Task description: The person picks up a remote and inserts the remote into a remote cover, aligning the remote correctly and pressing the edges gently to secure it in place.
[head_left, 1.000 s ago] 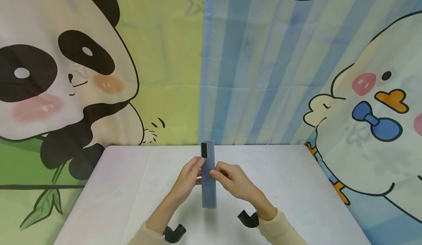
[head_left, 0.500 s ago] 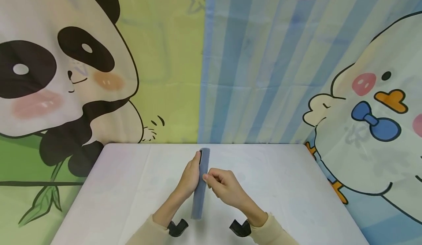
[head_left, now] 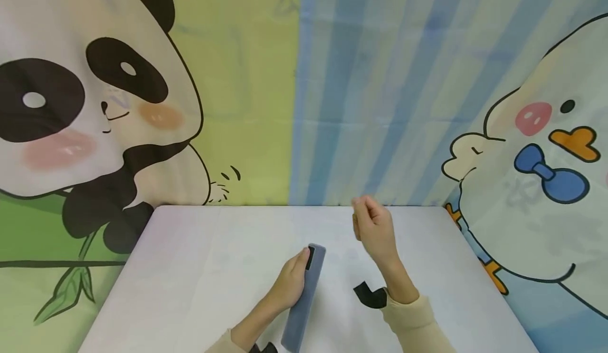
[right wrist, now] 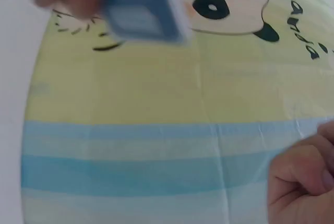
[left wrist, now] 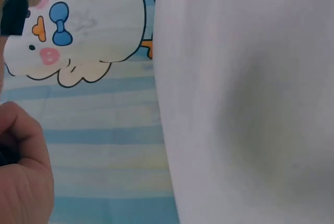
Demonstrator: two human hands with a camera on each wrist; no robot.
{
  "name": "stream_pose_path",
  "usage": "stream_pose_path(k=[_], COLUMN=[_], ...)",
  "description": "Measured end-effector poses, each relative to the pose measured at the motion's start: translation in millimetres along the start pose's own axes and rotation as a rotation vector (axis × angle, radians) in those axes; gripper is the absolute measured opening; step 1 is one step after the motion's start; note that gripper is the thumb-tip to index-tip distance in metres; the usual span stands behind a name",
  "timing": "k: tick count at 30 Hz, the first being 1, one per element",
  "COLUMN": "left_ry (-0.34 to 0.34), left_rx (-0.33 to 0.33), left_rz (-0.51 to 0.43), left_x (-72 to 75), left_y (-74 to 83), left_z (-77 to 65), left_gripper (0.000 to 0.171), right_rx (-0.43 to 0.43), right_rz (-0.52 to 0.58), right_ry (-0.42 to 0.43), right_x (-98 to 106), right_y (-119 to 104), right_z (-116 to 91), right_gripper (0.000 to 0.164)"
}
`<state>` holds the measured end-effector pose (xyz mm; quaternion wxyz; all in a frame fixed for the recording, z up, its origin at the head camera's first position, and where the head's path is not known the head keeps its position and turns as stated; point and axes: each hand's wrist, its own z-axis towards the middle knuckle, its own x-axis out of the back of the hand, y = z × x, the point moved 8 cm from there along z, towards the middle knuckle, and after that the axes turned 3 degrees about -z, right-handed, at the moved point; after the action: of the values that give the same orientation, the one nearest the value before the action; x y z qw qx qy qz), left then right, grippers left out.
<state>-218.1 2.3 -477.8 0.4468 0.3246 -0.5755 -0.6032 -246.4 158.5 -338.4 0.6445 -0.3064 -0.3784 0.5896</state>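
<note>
In the head view my left hand (head_left: 288,283) grips a long, narrow blue-grey box (head_left: 303,305) with a black patch (head_left: 310,259) near its upper end. The box tilts up and to the right above the table, and the palm hides its far side. My right hand (head_left: 377,231) is apart from it, up and to the right near the table's back edge, fingers curled into a fist with nothing visible in it. In the right wrist view the box (right wrist: 138,7) is blurred. Fingers of the left hand (left wrist: 28,177) curl around something dark in the left wrist view.
A white-covered table (head_left: 214,268) lies below the hands. Behind it hangs a printed cloth backdrop (head_left: 247,105) with a panda and a white bird. Black wrist straps (head_left: 371,296) sit by the beige sleeves (head_left: 415,318).
My right hand has left the box's side and risen up and to the right. Held in the left hand, the box has come lower and nearer, tilting further to the right.
</note>
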Motion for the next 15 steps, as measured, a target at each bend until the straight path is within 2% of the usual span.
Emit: stream_pose_path(k=[2,4,6,9,12,15], left_ry=[0.053,0.085,0.118,0.160,0.171,0.151], left_rx=[-0.013,-0.032,-0.046,-0.067,-0.083,-0.077], left_rz=[-0.042,-0.077,-0.099,-0.121,-0.142,-0.162], left_x=[7.5,14.2,17.9,22.9,25.3,24.3], left_y=[5.7,11.3,15.8,20.6,24.3,24.2], left_z=[7.9,12.9,16.7,19.6,21.2,21.2], left_gripper=[0.052,0.052,0.054,0.056,0.059,0.063], right_rx=[0.015,-0.004,-0.004,0.014,0.033,0.030], right_rz=[-0.130,-0.222,-0.262,-0.259,-0.273,-0.270], right_ry=[-0.088,-0.180,-0.279,-0.416,-0.466,-0.460], right_x=[-12,-27,-39,-56,-65,-69], right_y=[1,8,17,18,17,18], right_z=[-8,-18,-28,-37,-41,-44], right_gripper=[0.035,0.033,0.031,0.029,0.028,0.031])
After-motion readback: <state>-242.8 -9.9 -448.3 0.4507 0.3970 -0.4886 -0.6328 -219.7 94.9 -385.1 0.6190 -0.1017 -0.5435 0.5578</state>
